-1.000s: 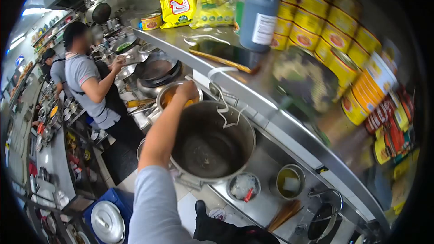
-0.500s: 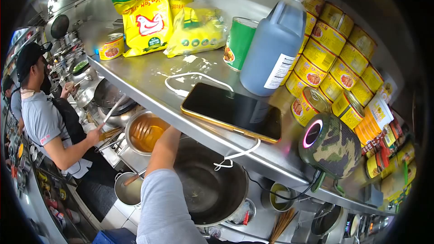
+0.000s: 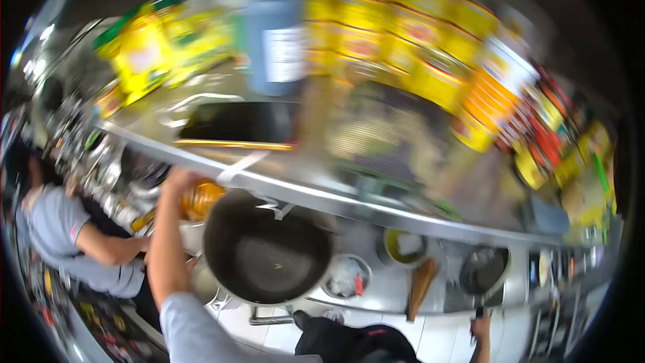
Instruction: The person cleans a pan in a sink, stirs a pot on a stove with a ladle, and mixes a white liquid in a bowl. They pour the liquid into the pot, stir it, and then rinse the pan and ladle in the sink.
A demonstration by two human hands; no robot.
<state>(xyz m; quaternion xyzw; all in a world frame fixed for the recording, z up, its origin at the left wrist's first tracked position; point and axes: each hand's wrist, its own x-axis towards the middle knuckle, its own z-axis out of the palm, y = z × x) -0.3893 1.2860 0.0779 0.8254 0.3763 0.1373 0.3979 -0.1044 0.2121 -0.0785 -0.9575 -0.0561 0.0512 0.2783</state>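
head: left hand (image 3: pixel 180 179) blurred near orange liquid (image 3: pixel 202 200); right hand (image 3: pixel 480 327) indistinct

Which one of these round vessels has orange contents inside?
The vessel by the left hand, left of the large dark pot. Its contents look orange; the dark pot looks almost bare, the next bowl whitish.
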